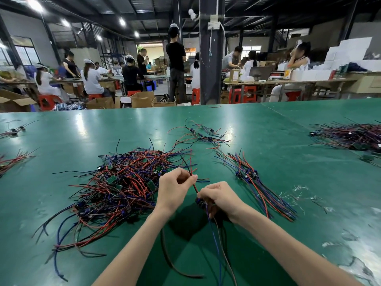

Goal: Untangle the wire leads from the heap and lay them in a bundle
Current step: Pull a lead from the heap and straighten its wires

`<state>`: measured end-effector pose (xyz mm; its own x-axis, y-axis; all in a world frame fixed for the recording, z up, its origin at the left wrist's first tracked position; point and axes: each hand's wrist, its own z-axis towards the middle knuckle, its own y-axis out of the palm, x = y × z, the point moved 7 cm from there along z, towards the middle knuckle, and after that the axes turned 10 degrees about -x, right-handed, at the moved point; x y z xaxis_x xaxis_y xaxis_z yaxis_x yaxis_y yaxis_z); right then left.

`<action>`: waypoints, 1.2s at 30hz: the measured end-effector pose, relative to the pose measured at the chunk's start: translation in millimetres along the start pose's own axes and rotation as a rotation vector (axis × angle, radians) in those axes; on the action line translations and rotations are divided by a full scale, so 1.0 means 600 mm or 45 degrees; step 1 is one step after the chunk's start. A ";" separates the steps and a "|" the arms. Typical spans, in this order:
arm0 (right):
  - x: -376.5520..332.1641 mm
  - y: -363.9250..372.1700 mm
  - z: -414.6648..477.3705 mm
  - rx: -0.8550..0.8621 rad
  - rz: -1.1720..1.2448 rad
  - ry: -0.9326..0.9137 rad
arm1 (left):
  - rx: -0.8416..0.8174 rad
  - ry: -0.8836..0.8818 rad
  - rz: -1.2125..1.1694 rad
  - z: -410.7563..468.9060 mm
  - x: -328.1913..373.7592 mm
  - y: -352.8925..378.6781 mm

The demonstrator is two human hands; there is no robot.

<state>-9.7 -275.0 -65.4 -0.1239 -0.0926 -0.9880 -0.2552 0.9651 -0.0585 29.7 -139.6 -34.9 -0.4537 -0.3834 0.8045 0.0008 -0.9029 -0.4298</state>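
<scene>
While the heap (123, 186) sprawls left of our hands and the bundle (257, 182) lies to the right on the green table (82, 131), with a loose cluster (202, 134) farther back, we're holding one lead (194, 186) between them. Left hand (175, 190) pinches its red wire, right hand (220, 198) grips the blue end, wires dangling below.

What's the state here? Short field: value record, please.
left hand: pinches the red wire of one lead
right hand: grips the same lead at its blue part; its wires hang toward the camera
heap: tangled, left of the hands, on the table
bundle: roughly aligned leads, right of the hands
others: loose group beyond the hands; pile far right
status: in progress, most leads not yet sorted
</scene>
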 end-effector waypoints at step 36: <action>-0.004 -0.011 0.001 -0.058 -0.251 -0.004 | 0.217 -0.722 -1.073 -0.004 -0.059 -0.034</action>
<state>-7.2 -280.9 -63.0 -0.0641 -0.2777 -0.9585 -0.3169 0.9164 -0.2443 43.6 -107.0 -55.5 0.1218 0.3915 0.9121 0.0238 -0.9198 0.3917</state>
